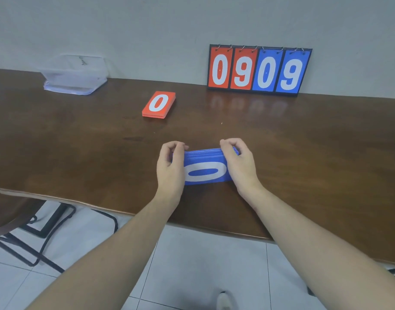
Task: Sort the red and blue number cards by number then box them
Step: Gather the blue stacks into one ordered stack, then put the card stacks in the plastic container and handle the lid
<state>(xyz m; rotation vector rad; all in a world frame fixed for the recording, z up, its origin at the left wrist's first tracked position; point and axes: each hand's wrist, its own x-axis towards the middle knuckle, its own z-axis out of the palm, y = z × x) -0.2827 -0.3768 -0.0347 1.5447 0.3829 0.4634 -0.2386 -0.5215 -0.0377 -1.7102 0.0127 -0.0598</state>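
Note:
A stack of blue number cards (205,171) stands on its long edge on the brown table (80,153), a white 0 facing me. My left hand (170,164) grips its left end and my right hand (240,163) grips its right end, fingers curled over the top edge. A stack of red number cards (158,104) lies flat farther back, also showing a 0. A clear plastic box (74,73) sits at the far left by the wall.
A flip scoreboard (259,70) reading 0 9 0 9, two red and two blue panels, stands against the wall at the back right. A chair with a black metal frame (35,231) stands on the tiled floor below the table's near edge.

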